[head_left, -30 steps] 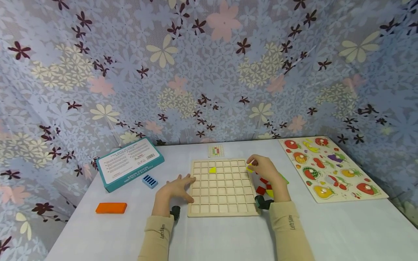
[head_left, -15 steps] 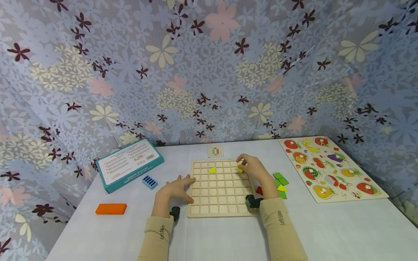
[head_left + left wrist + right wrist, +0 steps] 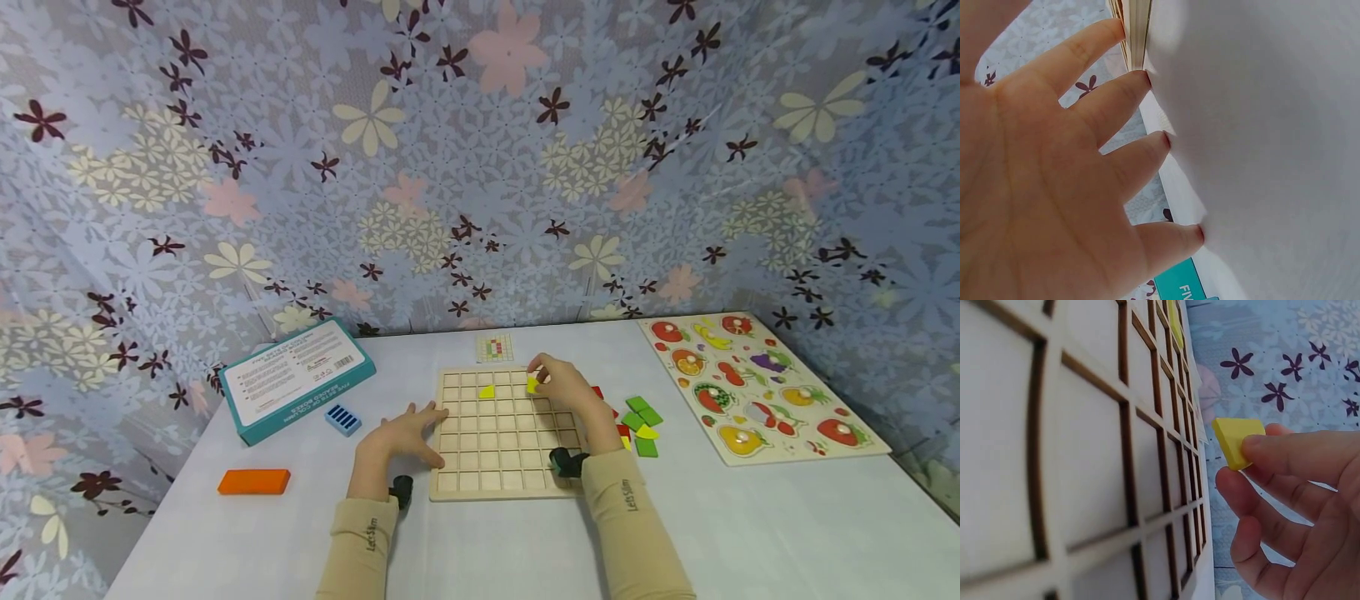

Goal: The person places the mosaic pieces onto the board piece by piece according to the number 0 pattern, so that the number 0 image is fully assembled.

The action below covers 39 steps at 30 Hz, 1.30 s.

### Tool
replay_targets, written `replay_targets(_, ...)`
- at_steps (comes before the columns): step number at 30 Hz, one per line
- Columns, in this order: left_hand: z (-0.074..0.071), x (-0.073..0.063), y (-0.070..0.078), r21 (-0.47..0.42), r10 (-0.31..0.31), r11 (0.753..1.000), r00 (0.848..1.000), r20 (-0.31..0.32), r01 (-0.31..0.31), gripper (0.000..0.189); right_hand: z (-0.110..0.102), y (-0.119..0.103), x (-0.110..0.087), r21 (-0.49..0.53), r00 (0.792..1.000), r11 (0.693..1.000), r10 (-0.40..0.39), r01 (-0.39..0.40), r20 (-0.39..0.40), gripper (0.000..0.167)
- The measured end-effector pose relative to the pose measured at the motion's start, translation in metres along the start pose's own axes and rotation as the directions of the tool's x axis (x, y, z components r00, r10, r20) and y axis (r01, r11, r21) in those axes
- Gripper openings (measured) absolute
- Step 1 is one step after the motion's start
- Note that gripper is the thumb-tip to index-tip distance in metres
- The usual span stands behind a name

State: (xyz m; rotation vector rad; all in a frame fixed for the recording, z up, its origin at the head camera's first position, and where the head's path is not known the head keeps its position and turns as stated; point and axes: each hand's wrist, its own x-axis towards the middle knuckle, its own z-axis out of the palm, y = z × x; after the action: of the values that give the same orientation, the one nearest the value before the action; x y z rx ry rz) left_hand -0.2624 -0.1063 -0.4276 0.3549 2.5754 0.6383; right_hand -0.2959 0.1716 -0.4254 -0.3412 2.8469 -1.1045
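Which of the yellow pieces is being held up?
The pinched piece in the right hand; the laid piece rests on the board, loose yellow pieces on the table.

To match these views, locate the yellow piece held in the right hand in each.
Head: the yellow piece is just right of centre, below mid-height.
Left wrist: not in it.
Right wrist: the yellow piece, right of centre, near mid-height.
Shared landmark: the wooden grid board, only its edge showing in the left wrist view.
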Motion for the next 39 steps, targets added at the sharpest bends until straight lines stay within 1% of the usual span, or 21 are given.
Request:
replay_targets(5,-0.001,-0.001,0.001,0.008,0.002,1.000,1.000,-0.003,-0.002,0.083,0.006,0.000,0.003,0.008,1.000,1.000,-0.005,0.005,-0.002,0.016)
replay_targets(12,-0.001,-0.002,0.002,0.006,-0.003,1.000,1.000,-0.002,0.003,0.083,0.011,-0.003,0.003,-0.007,1.000,1.000,-0.017,0.017,-0.014,0.008)
replay_targets(22,-0.001,-0.001,0.000,0.011,-0.002,1.000,1.000,-0.007,0.002,0.083,0.017,-0.008,0.012,-0.093,1.000,0.996,0.004,-0.006,-0.018,0.009)
replay_targets(31,0.000,0.000,0.000,0.010,0.006,1.000,1.000,-0.003,-0.006,0.082,0.017,-0.010,0.015,-0.179,0.999,0.983,0.037,-0.040,-0.023,0.007)
replay_targets(34,0.000,0.000,-0.001,0.007,0.003,1.000,1.000,-0.004,-0.003,0.082,0.016,-0.011,0.016,-0.203,0.999,0.978,0.048,-0.050,-0.015,0.007)
replay_targets(39,0.000,-0.001,-0.001,0.002,0.003,1.000,1.000,-0.009,-0.003,0.082,0.016,-0.012,0.016,-0.214,0.998,0.975,0.062,-0.058,0.012,0.007)
